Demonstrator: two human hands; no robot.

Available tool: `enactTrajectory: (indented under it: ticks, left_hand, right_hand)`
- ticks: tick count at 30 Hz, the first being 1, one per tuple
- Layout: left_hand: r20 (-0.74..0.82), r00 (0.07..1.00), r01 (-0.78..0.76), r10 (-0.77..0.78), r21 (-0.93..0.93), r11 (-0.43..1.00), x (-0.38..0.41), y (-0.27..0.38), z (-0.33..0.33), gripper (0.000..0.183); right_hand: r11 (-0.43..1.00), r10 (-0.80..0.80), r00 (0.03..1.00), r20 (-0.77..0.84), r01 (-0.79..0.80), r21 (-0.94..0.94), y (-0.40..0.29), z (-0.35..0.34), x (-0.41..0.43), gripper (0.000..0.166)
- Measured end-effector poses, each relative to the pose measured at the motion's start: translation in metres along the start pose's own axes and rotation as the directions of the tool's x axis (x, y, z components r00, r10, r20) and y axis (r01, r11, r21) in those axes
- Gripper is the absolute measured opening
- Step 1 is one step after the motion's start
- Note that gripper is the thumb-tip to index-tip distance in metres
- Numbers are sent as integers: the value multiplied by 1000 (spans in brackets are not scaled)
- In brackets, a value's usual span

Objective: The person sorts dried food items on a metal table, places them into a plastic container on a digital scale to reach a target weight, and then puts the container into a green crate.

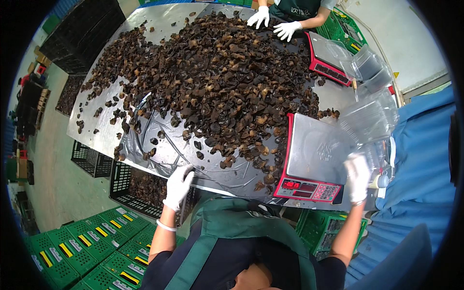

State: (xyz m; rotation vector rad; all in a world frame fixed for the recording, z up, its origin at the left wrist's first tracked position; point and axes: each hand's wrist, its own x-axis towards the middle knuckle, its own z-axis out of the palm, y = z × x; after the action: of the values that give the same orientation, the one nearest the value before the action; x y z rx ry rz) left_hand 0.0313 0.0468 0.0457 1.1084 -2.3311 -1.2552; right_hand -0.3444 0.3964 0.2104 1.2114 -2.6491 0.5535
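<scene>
My left hand (179, 185), in a white glove, rests at the near edge of the metal table (98, 117), on plastic film, with no object visible in it. My right hand (357, 177), also white-gloved and blurred, is just right of the near digital scale (315, 150), close below clear plastic containers (366, 119). Whether it holds anything is not plain. The scale's metal plate bears nothing, and its red display is lit. A large heap of dark brown wood ear mushrooms (224, 79) spreads over the table beyond my hands, with loose pieces at its near left side.
Across the table, a co-worker's gloved hands (273, 25) touch the heap beside a second scale (330, 54). A black crate of mushrooms (145, 188) stands under the near edge. Green crates (90, 243) are at lower left, a blue curtain (424, 145) at right.
</scene>
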Motion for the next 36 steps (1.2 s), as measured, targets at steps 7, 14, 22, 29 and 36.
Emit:
enactTrajectory:
  ticks: [7, 14, 22, 29, 36]
  left_hand:
    - [-123, 919, -308, 375, 370, 876, 45, -42, -45, 38]
    - [-30, 862, -497, 506, 139, 856, 139, 20, 14, 42]
    - [179, 718, -691, 673, 301, 657, 111, -25, 56, 43]
    - [434, 661, -743, 612, 268, 613, 49, -37, 8, 47]
    - [214, 801, -598, 560, 234, 766, 67, -26, 9, 63]
  right_hand:
    - [991, 132, 985, 115, -133, 0, -60, 46, -61, 52]
    - [962, -170, 974, 153, 130, 242, -186, 189, 32, 63]
    - [979, -185, 915, 359, 202, -8, -217, 272, 3, 63]
    - [947, -321, 864, 387, 282, 156, -200, 235, -78, 59]
    - [988, -103, 975, 196, 78, 131, -197, 230, -10, 65]
